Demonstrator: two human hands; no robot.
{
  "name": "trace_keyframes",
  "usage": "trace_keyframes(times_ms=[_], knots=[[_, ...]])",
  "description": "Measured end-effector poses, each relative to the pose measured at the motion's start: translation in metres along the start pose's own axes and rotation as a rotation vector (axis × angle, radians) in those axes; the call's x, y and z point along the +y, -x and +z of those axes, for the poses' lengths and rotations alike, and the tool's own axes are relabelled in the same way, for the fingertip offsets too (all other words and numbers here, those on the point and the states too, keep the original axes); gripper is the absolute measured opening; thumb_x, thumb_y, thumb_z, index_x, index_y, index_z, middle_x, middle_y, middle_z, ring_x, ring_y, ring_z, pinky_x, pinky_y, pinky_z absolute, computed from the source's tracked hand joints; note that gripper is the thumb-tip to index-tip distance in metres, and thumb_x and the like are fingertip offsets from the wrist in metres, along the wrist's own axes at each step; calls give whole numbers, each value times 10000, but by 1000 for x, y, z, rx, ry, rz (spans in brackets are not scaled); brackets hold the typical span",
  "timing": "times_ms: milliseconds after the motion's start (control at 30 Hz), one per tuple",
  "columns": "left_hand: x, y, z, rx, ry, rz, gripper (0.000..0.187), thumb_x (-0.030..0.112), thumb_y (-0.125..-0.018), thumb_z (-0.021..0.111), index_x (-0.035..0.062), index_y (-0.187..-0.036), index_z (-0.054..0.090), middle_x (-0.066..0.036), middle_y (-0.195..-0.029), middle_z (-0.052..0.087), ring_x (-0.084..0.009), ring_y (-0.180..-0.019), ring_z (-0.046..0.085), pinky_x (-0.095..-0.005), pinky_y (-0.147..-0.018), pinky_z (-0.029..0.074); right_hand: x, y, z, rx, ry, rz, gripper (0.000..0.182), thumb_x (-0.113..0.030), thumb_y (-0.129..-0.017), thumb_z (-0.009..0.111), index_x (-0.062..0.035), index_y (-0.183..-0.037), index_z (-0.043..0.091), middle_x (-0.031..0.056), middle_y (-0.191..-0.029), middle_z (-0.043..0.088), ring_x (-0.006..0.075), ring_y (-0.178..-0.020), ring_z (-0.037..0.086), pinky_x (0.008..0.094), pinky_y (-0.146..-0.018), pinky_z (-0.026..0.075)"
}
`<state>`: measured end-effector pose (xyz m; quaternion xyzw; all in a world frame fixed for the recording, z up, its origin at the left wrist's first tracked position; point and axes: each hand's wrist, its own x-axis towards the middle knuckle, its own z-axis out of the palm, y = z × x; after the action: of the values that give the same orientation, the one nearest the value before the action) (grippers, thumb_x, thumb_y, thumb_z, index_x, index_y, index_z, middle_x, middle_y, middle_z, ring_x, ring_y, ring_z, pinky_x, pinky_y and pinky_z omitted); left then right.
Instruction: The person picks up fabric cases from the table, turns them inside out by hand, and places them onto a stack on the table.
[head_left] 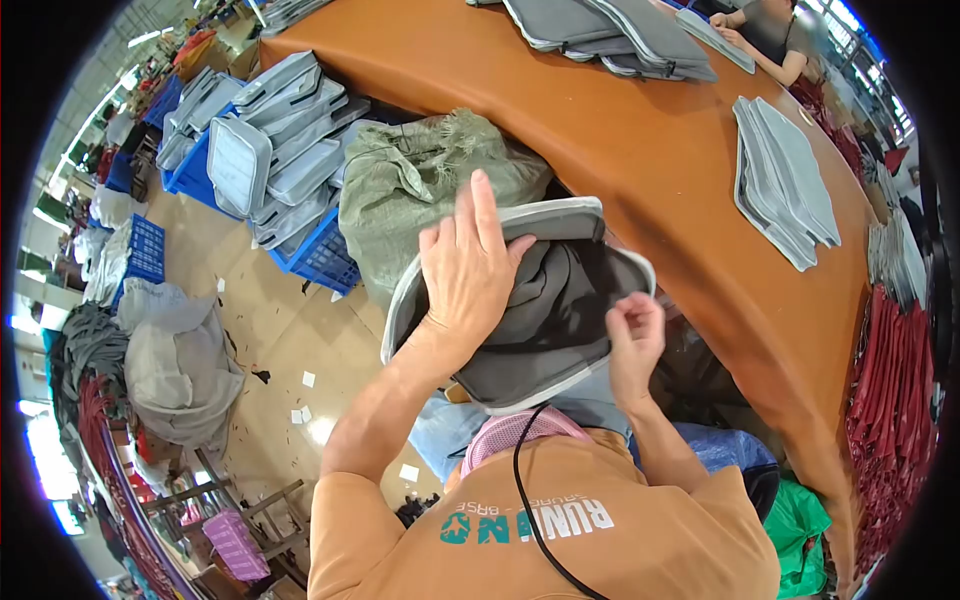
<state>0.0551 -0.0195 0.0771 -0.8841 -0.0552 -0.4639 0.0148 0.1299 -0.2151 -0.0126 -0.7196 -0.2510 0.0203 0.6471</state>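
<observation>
A dark grey fabric piece with pale edging (540,375) lies open like a shallow bag above my lap. My left hand (465,270) rests over its left side, fingers stretched out and slightly blurred, the thumb apart near the upper flap. At the right edge of the piece is my right hand (636,335), its fingers curled together in a pinch; what they hold, if anything, is too small to make out. The inside of the piece shows loose, creased dark cloth.
An orange-brown table (650,170) curves ahead and right, bearing grey stacked pieces (785,180). A green sack (430,170) stands beyond my hands. Blue crates (318,258) of grey pieces and a whitish sack (178,370) are left. A person (775,35) is at the far right.
</observation>
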Motion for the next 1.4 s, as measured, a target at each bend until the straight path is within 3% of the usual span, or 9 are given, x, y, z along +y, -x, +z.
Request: trace_keyframes(times_ms=[67,233,333,400,567,767,1067,1267,1400], knots=[[6,17,-4,-241,-162,-305,248,239,-859,638,15,-880,533,-178,-857,621,-341,-650,594,-411,-552,461,-25,-18,6,277,-249,48,334,-20,-839,629,6,-1148,504,94,-1033,571,196,-864,531,268,-797,443],[55,70,-34,-395,370,-987,306,294,-966,515,-5,-900,502,-154,-707,578,-312,-580,510,-420,-587,426,-35,-73,27,401,833,-604,537,-158,-851,678,8,-1297,431,189,-1195,531,307,-1052,543,384,-858,461],[76,80,-35,-309,498,-1111,354,311,-987,469,-27,-882,495,-138,-667,542,-277,-575,475,-404,-578,414,-7,-115,43,198,729,-413,515,-278,-883,637,25,-1250,439,233,-1206,539,375,-1065,561,431,-843,467],[86,82,-30,-208,650,-1230,408,327,-1008,422,-49,-865,488,-122,-627,506,-242,-571,439,-387,-568,402,-13,-142,48,-190,642,-177,472,-361,-920,573,30,-1151,447,272,-1094,605,424,-953,608,474,-790,480],[19,81,-8,-131,611,-1551,515,352,-988,429,-73,-698,458,-77,-592,434,-182,-594,364,-353,-572,380,66,-164,68,-430,784,4,431,-380,-935,549,28,-1036,455,289,-900,645,466,-807,624,520,-715,483],[-47,131,41,-228,457,-1616,582,428,-957,470,-80,-672,483,-87,-616,474,-192,-611,408,-350,-600,404,142,-97,86,-688,730,217,460,-400,-970,492,59,-962,485,312,-832,637,479,-767,619,537,-684,474],[-84,181,57,-278,391,-1801,579,423,-951,491,-140,-950,629,-186,-860,648,-206,-841,540,-341,-756,462,168,-98,102,-714,490,212,489,-381,-992,419,72,-856,540,275,-889,644,456,-804,600,485,-732,458],[-81,40,-34,-20,430,-1272,477,360,-961,498,-29,-688,463,-27,-628,446,-132,-614,356,-299,-569,361,17,-160,85,-481,173,-35,392,-299,-1000,405,44,-838,505,164,-762,563,314,-679,495,399,-682,432],[-58,34,-56,-58,366,-1185,453,308,-962,518,-30,-671,447,-32,-591,411,-139,-583,328,-308,-544,355,14,-141,59,-392,209,-214,298,-237,-990,445,8,-829,502,158,-713,541,315,-626,474,392,-634,434]])
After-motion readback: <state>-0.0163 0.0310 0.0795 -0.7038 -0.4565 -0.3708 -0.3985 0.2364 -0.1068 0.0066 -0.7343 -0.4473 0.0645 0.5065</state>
